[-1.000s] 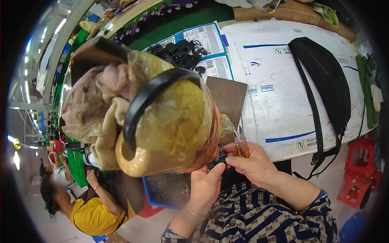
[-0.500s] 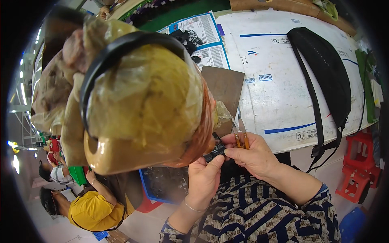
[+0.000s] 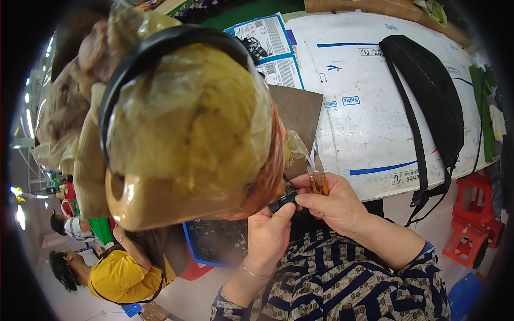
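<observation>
My left hand (image 3: 269, 235) is closed, with its thumb pressing on a small black plastic part (image 3: 284, 200). My right hand (image 3: 342, 208) pinches the other end of that part between thumb and fingertips. Small scissors (image 3: 319, 183) with orange handles are hooked in the right hand's fingers, blades pointing up and away from me. A big yellowish bundle (image 3: 187, 123), wrapped in clear plastic and tape with a black band around it, hides the part's left side and some left-hand fingers.
Left of my hands, below the bundle, is a blue tray (image 3: 195, 246) of dark pieces. A brown board (image 3: 297, 112), printed sheets (image 3: 281, 72) and a black bag (image 3: 428, 96) lie on the white table (image 3: 358, 134). Red stools (image 3: 471, 219) stand right; a person in yellow (image 3: 126, 275) sits left.
The wrapped bundle appears slightly farther left and larger in view. Both hands keep their hold on the black part, with only tiny finger shifts. The person in yellow has leaned a little.
</observation>
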The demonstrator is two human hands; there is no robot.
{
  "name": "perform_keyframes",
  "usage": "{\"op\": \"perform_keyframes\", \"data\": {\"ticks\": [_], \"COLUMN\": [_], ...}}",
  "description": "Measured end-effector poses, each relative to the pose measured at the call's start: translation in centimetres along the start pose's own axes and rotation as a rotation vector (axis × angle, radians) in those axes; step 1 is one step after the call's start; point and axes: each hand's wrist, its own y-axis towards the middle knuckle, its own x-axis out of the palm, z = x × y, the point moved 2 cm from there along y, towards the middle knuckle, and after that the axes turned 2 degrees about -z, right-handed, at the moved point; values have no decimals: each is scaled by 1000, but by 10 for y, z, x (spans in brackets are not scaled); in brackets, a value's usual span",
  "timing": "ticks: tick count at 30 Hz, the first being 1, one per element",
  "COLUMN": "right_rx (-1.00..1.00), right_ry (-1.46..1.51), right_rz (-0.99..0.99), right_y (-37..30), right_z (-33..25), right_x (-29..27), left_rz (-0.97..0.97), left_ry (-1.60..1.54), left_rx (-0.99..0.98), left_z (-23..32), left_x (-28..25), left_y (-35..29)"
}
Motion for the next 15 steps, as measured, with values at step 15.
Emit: {"op": "perform_keyframes", "data": {"ticks": [15], "right_rx": [9], "right_ry": [-3], "right_rz": [-14], "right_y": [-1], "right_z": [1], "right_x": [1], "left_rz": [3], "left_ry": [-4], "left_rx": [-3], "left_z": [0], "left_x": [-2], "left_y": [-2]}}
